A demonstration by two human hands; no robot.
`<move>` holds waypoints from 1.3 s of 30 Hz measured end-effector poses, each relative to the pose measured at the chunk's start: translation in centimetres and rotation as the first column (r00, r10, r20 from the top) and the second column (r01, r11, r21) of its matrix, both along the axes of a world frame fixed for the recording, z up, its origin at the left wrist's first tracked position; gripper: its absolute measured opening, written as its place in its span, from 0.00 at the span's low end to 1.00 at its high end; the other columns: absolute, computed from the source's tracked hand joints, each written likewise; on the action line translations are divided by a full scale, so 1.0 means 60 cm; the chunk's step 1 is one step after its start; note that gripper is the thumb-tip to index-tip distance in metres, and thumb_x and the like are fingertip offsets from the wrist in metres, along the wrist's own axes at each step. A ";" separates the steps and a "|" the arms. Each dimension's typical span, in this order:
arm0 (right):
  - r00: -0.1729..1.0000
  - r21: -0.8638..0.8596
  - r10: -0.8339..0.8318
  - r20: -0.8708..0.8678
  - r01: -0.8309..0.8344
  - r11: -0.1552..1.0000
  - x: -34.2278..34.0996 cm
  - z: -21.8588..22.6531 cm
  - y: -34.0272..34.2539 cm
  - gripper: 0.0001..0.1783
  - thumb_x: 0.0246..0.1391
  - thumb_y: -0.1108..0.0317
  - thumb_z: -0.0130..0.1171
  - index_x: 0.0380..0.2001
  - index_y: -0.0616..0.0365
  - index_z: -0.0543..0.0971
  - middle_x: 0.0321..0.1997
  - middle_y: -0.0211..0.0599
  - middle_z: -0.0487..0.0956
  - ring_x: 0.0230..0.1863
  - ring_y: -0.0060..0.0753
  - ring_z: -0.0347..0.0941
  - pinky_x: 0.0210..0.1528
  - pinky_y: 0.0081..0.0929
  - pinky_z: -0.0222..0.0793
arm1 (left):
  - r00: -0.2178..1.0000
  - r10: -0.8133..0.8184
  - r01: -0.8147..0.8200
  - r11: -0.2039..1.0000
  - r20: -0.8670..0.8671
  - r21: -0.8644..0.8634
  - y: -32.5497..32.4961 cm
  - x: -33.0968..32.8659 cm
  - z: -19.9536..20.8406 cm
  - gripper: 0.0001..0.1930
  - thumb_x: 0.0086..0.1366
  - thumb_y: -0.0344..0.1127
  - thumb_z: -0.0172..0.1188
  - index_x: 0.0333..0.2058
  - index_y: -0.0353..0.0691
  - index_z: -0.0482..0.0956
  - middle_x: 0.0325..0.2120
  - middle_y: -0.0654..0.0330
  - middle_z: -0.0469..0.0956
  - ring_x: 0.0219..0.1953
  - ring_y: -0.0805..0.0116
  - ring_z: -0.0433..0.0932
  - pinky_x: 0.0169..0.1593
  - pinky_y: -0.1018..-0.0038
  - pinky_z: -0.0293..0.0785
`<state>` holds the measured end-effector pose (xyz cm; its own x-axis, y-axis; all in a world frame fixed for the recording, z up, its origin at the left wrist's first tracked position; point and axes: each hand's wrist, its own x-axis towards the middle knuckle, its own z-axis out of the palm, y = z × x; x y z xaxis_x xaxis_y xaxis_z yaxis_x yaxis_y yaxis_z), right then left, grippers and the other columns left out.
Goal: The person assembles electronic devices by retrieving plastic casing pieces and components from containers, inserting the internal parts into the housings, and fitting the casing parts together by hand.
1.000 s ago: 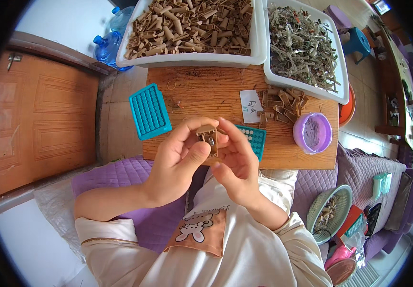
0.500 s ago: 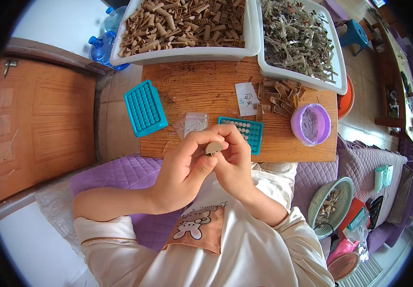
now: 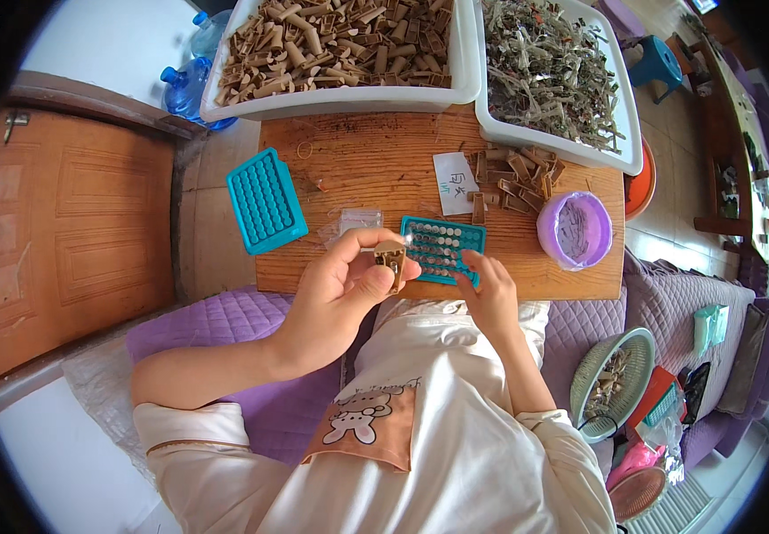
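Between the thumb and fingers of my left hand (image 3: 335, 289) is a tan half-round plastic shell (image 3: 390, 255), its hollow inner side partly showing. My right hand (image 3: 494, 298) reaches to the right edge of a teal tray (image 3: 476, 238), thumb and index finger apart and nothing visible between them. Rows of small round silvery pieces (image 3: 438, 251) sit in that tray's pockets; some pockets on its right side hold none. Just behind my left hand lies a clear plastic bag (image 3: 359, 219).
A second teal tray (image 3: 267, 203) lies at the table's left. Loose tan shells (image 3: 520, 182), a paper slip (image 3: 454, 182) and a purple tub (image 3: 605, 233) of thin grey pieces are at the right. Two white bins (image 3: 349, 102) (image 3: 571, 147) stand at the back, one with shells, one with grey strips.
My right hand has left the tan shell and moved right to the teal tray. My left hand keeps the shell, now turned so more of its inside shows.
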<state>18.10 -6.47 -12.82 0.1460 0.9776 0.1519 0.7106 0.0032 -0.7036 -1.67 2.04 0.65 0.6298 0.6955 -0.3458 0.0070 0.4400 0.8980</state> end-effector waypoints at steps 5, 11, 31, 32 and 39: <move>0.990 0.010 0.031 0.140 -0.033 0.999 -0.013 -0.040 -0.010 0.13 0.39 0.75 0.54 0.34 0.60 0.71 0.25 0.38 0.72 0.26 0.38 0.67 0.29 0.31 0.64 | 0.997 0.060 -0.053 0.992 0.055 -0.118 0.003 0.004 0.009 0.19 0.60 0.37 0.46 0.48 0.38 0.58 0.38 0.56 0.70 0.42 0.67 0.71 0.45 0.73 0.69; 0.975 -0.001 -0.051 0.217 0.052 0.999 -0.014 -0.053 -0.016 0.11 0.39 0.77 0.53 0.31 0.60 0.71 0.24 0.38 0.71 0.26 0.39 0.67 0.28 0.32 0.64 | 0.999 0.051 -0.046 0.974 0.017 -0.220 0.006 0.004 0.017 0.20 0.59 0.33 0.48 0.49 0.34 0.57 0.36 0.55 0.71 0.38 0.69 0.73 0.41 0.78 0.71; 0.938 0.638 0.281 -0.202 -0.092 0.764 -0.087 0.154 0.068 0.16 0.29 0.84 0.57 0.29 0.64 0.72 0.27 0.37 0.73 0.24 0.33 0.71 0.24 0.23 0.67 | 0.996 -0.068 0.061 0.991 -0.057 -0.117 -0.001 -0.002 0.011 0.15 0.60 0.28 0.46 0.46 0.32 0.63 0.32 0.60 0.72 0.35 0.77 0.72 0.36 0.82 0.70; 0.932 0.626 0.315 -0.180 -0.139 0.768 -0.084 0.153 0.067 0.16 0.29 0.84 0.56 0.29 0.64 0.72 0.26 0.38 0.73 0.25 0.34 0.71 0.25 0.23 0.67 | 0.996 -0.067 0.060 0.991 -0.057 -0.120 0.001 -0.001 0.011 0.15 0.60 0.28 0.46 0.46 0.32 0.63 0.32 0.60 0.72 0.35 0.77 0.72 0.36 0.82 0.70; 0.952 0.301 -0.125 -0.280 0.210 0.930 -0.005 0.095 0.070 0.12 0.39 0.85 0.50 0.31 0.63 0.72 0.28 0.39 0.74 0.25 0.28 0.71 0.28 0.20 0.67 | 0.991 -0.136 0.131 0.965 -0.007 -0.227 0.012 -0.008 0.021 0.11 0.58 0.28 0.43 0.40 0.33 0.66 0.30 0.59 0.72 0.32 0.76 0.71 0.37 0.80 0.68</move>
